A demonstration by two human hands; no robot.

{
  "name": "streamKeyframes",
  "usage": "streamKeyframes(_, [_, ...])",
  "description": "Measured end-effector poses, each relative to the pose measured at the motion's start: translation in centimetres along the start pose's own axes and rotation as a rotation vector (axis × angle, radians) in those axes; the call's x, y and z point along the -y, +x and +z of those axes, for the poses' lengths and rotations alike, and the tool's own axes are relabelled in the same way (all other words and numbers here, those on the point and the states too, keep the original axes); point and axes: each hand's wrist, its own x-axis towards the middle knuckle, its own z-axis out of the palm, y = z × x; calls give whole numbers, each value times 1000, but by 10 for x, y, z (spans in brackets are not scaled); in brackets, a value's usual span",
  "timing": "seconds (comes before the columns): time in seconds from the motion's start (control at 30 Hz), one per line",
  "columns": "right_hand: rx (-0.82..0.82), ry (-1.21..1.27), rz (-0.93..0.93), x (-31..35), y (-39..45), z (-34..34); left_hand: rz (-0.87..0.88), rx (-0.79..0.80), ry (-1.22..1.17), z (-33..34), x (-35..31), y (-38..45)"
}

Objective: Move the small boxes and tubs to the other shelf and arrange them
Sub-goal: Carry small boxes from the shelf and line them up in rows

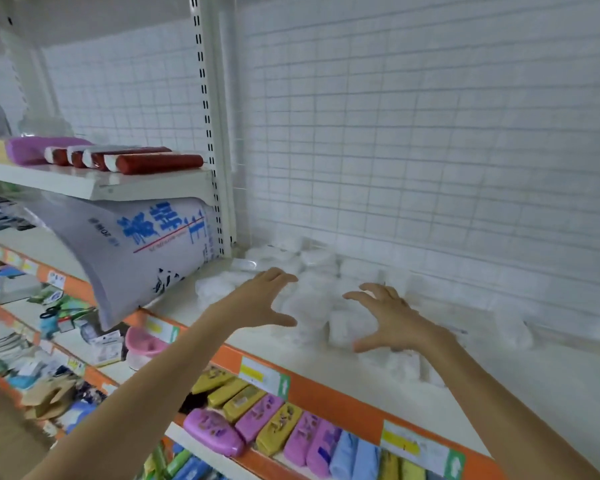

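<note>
Left hand (pixel 267 299): fingers spread, grasping nothing, over blurred white tubs (pixel 312 306).
Right hand (pixel 388 317): likewise released, beside it.

The clear tubs (pixel 312 306) look whitish against the cream shelf (pixel 499 386), whose front edge strip (pixel 326 393) is orange with yellow-and-green price labels (pixel 264 377). Behind is a white wire grid (pixel 430 133). At left, a white sack (pixel 136 251) bears blue characters. Below lie purple, yellow and pale blue cases (pixel 257 420); far left, dark red rolls (pixel 153 162).
</note>
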Motion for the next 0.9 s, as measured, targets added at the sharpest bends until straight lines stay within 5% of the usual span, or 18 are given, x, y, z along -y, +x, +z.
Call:
streamKeyframes(0.37, [-39, 184, 110, -17, 38, 5, 121, 286, -123, 34, 24, 76])
streamKeyframes(0.6, [-55, 376, 259, -9, 37, 5, 203, 220, -263, 33, 41, 95])
streamKeyframes(0.9, [-428, 543, 429, 13, 31, 6, 129, 136, -732, 20, 46, 99])
